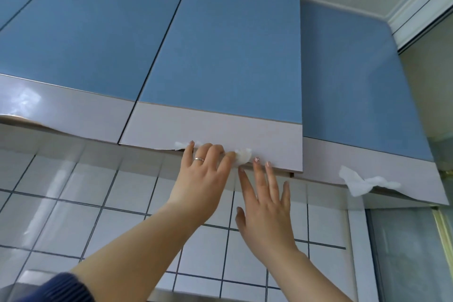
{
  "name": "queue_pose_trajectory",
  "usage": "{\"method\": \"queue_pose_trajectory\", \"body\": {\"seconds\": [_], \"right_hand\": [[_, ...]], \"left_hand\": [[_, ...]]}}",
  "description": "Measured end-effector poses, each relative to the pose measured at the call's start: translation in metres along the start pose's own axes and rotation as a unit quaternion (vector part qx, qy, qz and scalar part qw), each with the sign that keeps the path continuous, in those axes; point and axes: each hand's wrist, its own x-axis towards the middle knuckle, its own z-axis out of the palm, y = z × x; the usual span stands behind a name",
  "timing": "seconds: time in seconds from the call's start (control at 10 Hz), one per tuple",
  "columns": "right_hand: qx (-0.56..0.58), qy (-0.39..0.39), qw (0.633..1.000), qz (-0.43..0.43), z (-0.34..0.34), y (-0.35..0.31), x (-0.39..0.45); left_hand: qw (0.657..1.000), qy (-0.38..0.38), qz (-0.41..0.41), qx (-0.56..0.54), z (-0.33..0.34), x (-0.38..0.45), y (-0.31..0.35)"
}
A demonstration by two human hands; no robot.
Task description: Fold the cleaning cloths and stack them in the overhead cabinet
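Overhead cabinet door (220,56), centre frame, standing slightly ajar: left hand (203,171) is curling its fingers round the lower edge beside a white wad (242,155), seemingly to move it, right hand (267,203) is reaching up with fingers straight, grasping nothing; cleaning cloths not showing, apart perhaps from a white scrap (358,182) hanging lower right.

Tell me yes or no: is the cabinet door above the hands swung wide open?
No. The cabinet door is nearly shut, standing only slightly proud of its neighbours, with both hands at its bottom edge.

Both hands at the ajar cabinet door (220,56) bottom edge: left hand (203,174) touching white cloth (242,155), right hand (267,208) flat.
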Motion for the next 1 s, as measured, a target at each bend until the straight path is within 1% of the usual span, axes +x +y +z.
{"method": "queue_pose_trajectory", "body": {"seconds": [0.3,0.6,0.8,0.9,1.0], "right_hand": [[0.007,0.002,1.0,-0.02,0.022,0.012,0.002],[0.018,0.014,0.999,-0.022,0.04,0.013,0.003],[0.05,-0.019,0.998,-0.019,0.038,0.015,0.005],[0.109,-0.034,0.993,-0.027,0.024,0.017,0.006],[0.149,-0.068,0.986,-0.012,0.006,0.024,0.004]], "left_hand": [[0.999,-0.034,-0.007,0.043,0.016,-0.002,0.009],[0.998,-0.024,0.004,0.06,0.035,-0.008,0.006],[0.995,-0.044,0.013,0.091,0.035,-0.01,0.006],[0.987,-0.119,0.019,0.108,0.016,-0.008,0.007],[0.972,-0.201,0.023,0.122,0.003,-0.016,0.008]]}}
